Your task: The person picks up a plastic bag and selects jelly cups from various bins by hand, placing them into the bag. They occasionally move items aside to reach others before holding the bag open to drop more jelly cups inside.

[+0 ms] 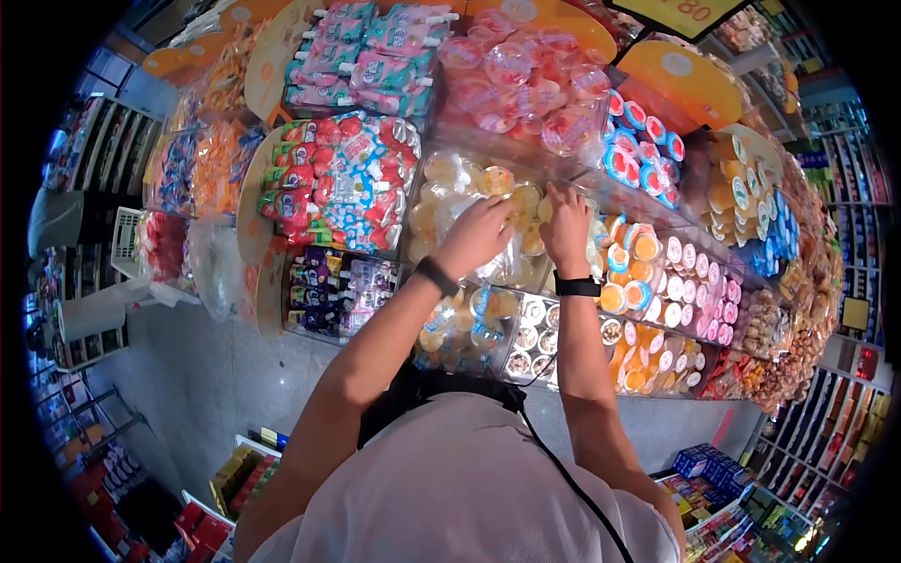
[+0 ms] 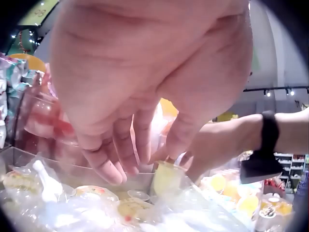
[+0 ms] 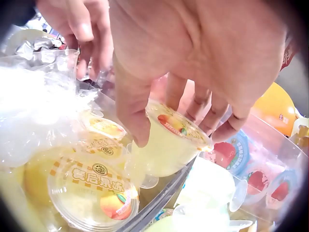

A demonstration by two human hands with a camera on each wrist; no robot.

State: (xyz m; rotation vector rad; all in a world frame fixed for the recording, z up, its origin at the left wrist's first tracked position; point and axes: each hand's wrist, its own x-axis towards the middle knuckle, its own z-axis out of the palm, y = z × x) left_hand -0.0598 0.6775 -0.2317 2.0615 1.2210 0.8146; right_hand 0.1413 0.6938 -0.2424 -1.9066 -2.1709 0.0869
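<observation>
My right hand holds a pale yellow jelly cup between thumb and fingers, tilted over the divider of a clear bin. Its lid has an orange fruit picture. Below lies another jelly cup with a printed clear lid. To the left, my left hand hangs over the same bin, fingers loosely bent and holding nothing. Under it are more jelly cups, a white plastic spoon and clear wrapping. In the left wrist view the held cup shows beyond the left fingertips.
Pouch drinks fill the bin to the left, and pink jelly packs the one behind. Blue-and-red cups and orange jelly cups lie to the right. Transparent dividers separate the bins. Grey floor shows at the left.
</observation>
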